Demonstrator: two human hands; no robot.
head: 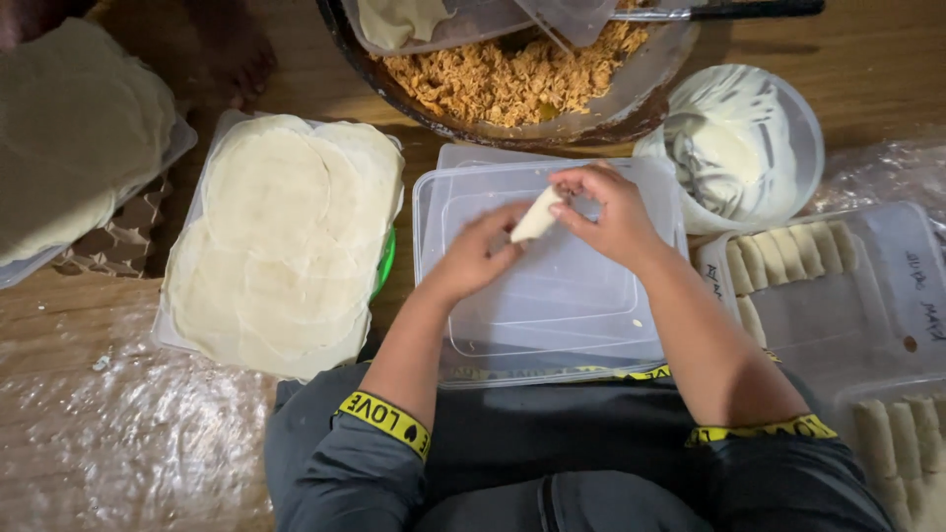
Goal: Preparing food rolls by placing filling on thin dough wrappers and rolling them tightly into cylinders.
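Both hands' grip, left hand (473, 258) and right hand (611, 212), pinching 1 pale roll (537, 216).

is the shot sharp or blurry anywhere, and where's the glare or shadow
Head view: mostly sharp, but both hands, left hand and right hand, and the small rolled wrapper they hold look slightly motion-softened; glare shows on the crinkled plastic sheet and the clear plastic lid; the top left corner falls into dark shadow; the stack of round wrappers is evenly lit.
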